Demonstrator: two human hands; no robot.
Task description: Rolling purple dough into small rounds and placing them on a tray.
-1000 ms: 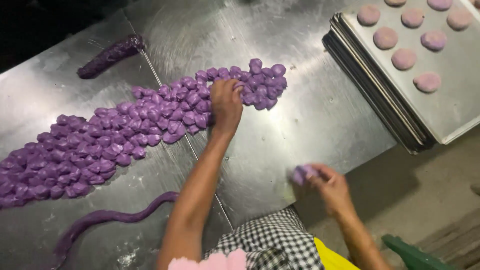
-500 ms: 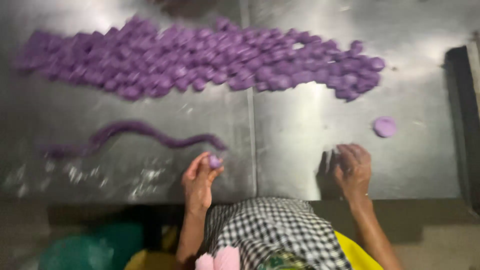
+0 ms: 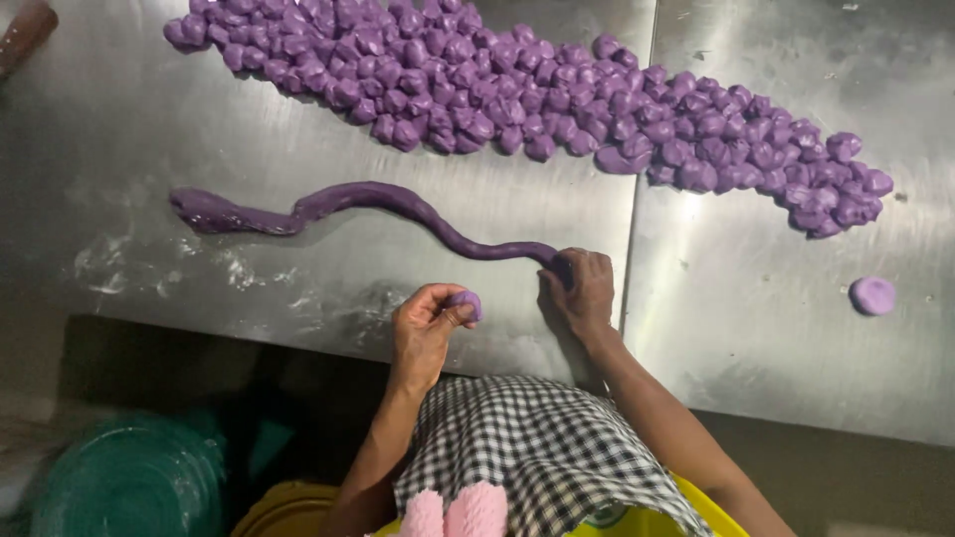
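Observation:
My left hand [image 3: 423,333] pinches a small purple dough ball [image 3: 464,302] between thumb and fingers, just above the near edge of the steel table [image 3: 199,119]. My right hand [image 3: 582,293] is closed on the right end of a long, wavy purple dough rope [image 3: 378,197] that lies across the table toward the left. Beyond the rope, a long heap of several small purple dough pieces [image 3: 517,99] runs from the far left to the right.
A flattened purple dough disc [image 3: 872,294] lies alone at the right. Flour smears mark the table near the rope's left end. A dark cylindrical thing [image 3: 25,30] shows at the top left corner. Below the table edge are a green basket [image 3: 129,477] and a yellow container [image 3: 686,517].
The view shifted left, away from the tray of discs. My left hand came back from the heap holding a dough ball. My right hand, which had been holding a dough piece, went to the rope's end.

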